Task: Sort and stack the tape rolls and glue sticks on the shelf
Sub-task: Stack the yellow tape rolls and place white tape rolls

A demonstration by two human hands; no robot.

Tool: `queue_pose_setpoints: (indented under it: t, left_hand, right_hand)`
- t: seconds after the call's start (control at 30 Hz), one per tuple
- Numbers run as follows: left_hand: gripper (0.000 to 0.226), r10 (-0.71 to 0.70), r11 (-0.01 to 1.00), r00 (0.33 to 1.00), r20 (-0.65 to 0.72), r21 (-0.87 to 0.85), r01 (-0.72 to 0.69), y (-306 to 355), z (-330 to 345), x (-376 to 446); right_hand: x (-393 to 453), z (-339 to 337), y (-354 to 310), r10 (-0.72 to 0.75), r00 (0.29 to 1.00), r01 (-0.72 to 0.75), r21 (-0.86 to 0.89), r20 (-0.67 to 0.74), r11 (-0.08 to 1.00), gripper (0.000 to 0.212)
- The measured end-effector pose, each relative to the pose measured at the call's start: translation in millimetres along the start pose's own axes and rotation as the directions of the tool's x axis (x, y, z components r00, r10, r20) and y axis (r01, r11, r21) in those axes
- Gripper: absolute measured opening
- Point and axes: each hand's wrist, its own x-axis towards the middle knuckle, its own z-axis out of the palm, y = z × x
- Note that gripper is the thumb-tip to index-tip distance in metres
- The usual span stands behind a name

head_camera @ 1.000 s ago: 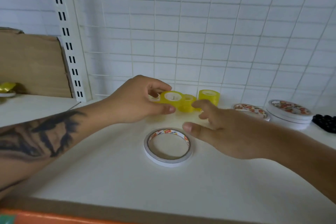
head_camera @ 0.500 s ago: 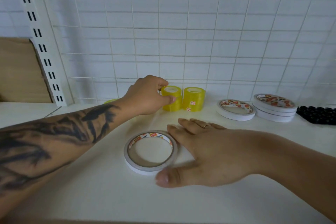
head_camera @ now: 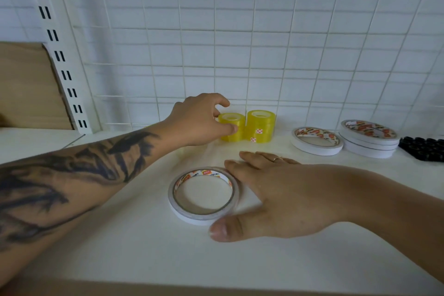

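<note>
Since half a second ago little has shifted: right hand [head_camera: 283, 197] has settled closer round the white tape roll [head_camera: 203, 196], thumb now at its near edge; left hand [head_camera: 204, 125] unchanged at the yellow rolls.

Step in hand, as judged: two sorts at once. Left is seating the left yellow stack [head_camera: 231, 126] against the right yellow stack [head_camera: 260, 126] at the back of the shelf [head_camera: 120, 247]. Right is taking up the loose white roll.

Next move likely calls for lifting that roll flat and carrying it right to the single white roll [head_camera: 316, 140] or the white stack [head_camera: 370, 142].

Pose: left forearm extended, thumb and fingers pinching the yellow stack. Right hand low, fingers nearly straight along the roll's far side, thumb opposed, bracketing the rim.
</note>
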Motion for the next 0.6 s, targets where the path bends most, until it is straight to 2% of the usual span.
queue_pose_setpoints:
  t: [0.13,0.23,0.3,0.4,0.47,0.53,0.6]
  left_hand:
    - [0.048,0.132,0.982,0.989,-0.071,0.147,-0.121,7,-21,-18]
    - [0.045,0.204,0.957,0.979,-0.020,0.217,-0.195,7,-35,-36]
    - [0.051,0.227,0.948,0.973,0.051,0.218,-0.233,2,-41,-52]
    - [0.071,0.208,0.978,0.945,0.254,-0.021,-0.210,-16,-45,-82]
    - [0.079,0.230,0.957,0.877,0.422,-0.262,-0.125,-29,-43,-101]
    - [0.070,0.300,0.913,0.831,0.469,-0.392,-0.108,-38,-40,-109]
    - [0.063,0.324,0.902,0.832,0.451,-0.412,-0.128,-41,-40,-109]
  right_hand:
    - [-20,-18,-2,0.009,0.999,-0.002,0.155,-0.041,0.988,0.107]
    - [-29,-25,-1,-0.012,0.996,0.027,0.171,-0.090,0.985,0.095]
    - [-26,-25,-3,-0.024,0.993,0.046,0.191,-0.116,0.981,0.090]
    - [-18,-23,-7,-0.064,0.986,0.090,0.168,-0.155,0.982,0.084]
    - [-15,-24,-8,-0.043,0.983,0.073,0.168,-0.180,0.983,0.084]
    - [-13,-23,-8,0.029,0.986,0.009,0.218,-0.167,0.976,0.092]
    - [-9,-21,-3,0.036,0.986,0.003,0.237,-0.163,0.972,0.096]
